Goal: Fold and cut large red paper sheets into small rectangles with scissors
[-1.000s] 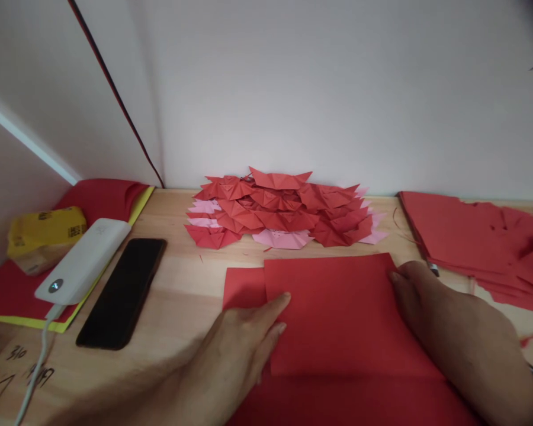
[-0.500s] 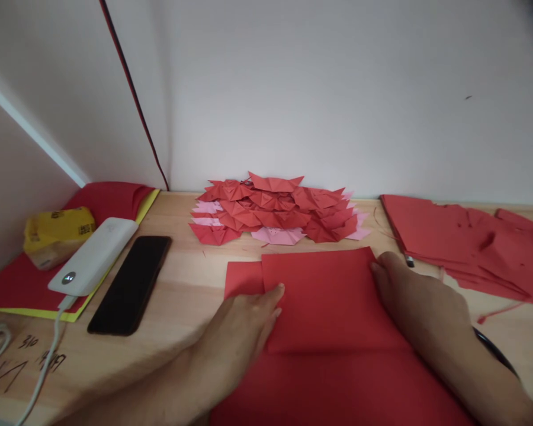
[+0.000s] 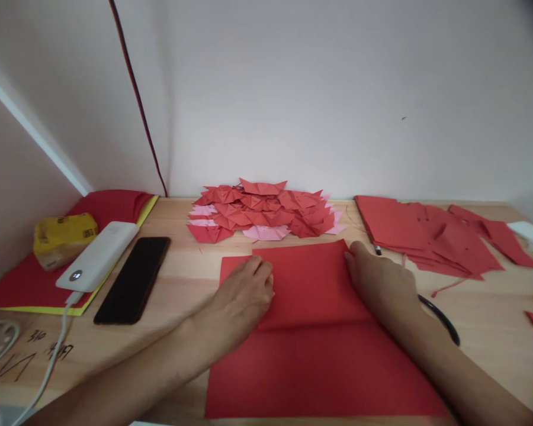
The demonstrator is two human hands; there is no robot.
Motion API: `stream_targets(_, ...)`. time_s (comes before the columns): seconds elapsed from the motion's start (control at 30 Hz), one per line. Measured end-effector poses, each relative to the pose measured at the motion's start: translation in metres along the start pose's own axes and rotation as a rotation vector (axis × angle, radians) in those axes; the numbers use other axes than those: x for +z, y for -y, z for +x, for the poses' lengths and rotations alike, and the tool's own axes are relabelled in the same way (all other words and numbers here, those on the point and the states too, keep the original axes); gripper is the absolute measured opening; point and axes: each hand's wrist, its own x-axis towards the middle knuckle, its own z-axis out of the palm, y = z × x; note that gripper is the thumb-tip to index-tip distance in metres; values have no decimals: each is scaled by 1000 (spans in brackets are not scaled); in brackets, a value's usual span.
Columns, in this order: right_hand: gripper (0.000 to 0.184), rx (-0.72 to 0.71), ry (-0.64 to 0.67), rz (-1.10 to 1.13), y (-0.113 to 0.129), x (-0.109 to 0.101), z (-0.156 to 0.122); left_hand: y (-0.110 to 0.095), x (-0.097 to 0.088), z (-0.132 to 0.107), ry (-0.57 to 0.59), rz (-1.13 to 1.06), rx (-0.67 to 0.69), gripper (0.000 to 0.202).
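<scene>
A large sheet of red paper (image 3: 320,373) lies on the table in front of me. Over its far part is a smaller red paper layer (image 3: 308,287); I cannot tell whether it is a separate sheet or a folded part. My left hand (image 3: 251,293) has its fingers curled and pinched at the left edge of this upper layer. At its far right corner, my right hand (image 3: 377,281) grips the paper between thumb and fingers. A strip of red paper shows past the upper layer on the left. Beside my right forearm, a black curved handle (image 3: 442,319) is partly hidden.
Folded red and pink paper pieces (image 3: 262,213) are piled by the wall. Cut red paper (image 3: 426,236) lies at the back right. On the left are a black phone (image 3: 133,281), a white power bank (image 3: 98,254) with its cable, and a yellow-wrapped packet (image 3: 64,236) on coloured sheets.
My left hand's fingers, extended along the upper layer's edge before, are now curled in at it. The right hand keeps its corner grip. The view has shifted, showing more table on the right.
</scene>
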Motion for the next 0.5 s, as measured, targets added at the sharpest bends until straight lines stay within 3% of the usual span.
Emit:
stream_targets(0.13, 31, 0, 3, 28, 2, -3, -2, -5, -3, 7, 8, 18, 65, 22)
stream_targets(0.27, 33, 3, -14, 54, 3, -4, -3, -10, -12, 22, 81, 81, 35, 17)
stream_targets(0.37, 32, 0, -30, 67, 3, -5, -3, -10, -10, 37, 41, 142, 23, 39)
stream_targets(0.5, 30, 10, -31, 82, 4, -5, -2, -7, 3, 48, 33, 150, 51, 47)
